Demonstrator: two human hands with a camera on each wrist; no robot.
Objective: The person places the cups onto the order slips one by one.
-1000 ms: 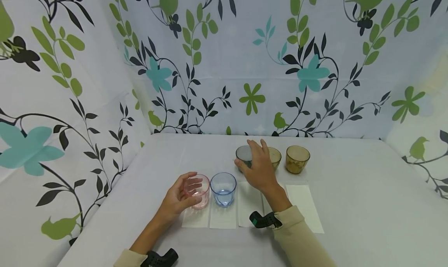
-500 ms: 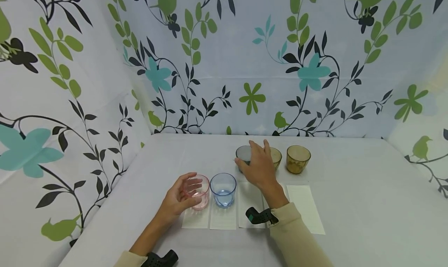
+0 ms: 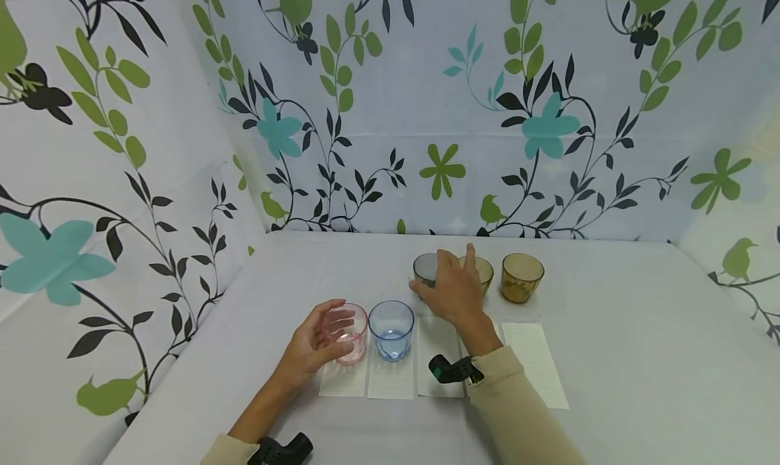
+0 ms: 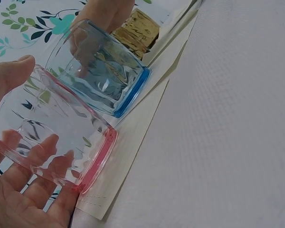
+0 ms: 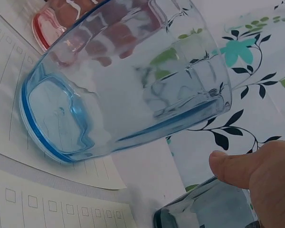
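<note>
In the head view the left hand (image 3: 309, 343) holds a clear pink glass (image 3: 355, 346), thumb at the near side and fingers round the far side. The left wrist view shows its thick pink base (image 4: 99, 161) at a white paper strip. Close on its right stands a light-blue glass (image 3: 392, 336), untouched. Farther back, the right hand (image 3: 456, 290) reaches over a grey glass (image 3: 424, 267), its thumb at the left side and index finger bent on the right. In the right wrist view the thumb (image 5: 242, 168) lies along the grey glass (image 5: 204, 206). The palm side is hidden.
An olive-yellow glass (image 3: 485, 273) stands partly behind the right hand, and an amber glass (image 3: 521, 279) to its right. Several white paper strips (image 3: 536, 363) printed with lines and small boxes lie in a row on the white table (image 3: 634, 329). Patterned cloth (image 3: 378, 113) hangs behind.
The right hand's index finger has bent down a little more beside the grey glass, and the right wrist has shifted slightly left. The left hand and the glasses stay in place.
</note>
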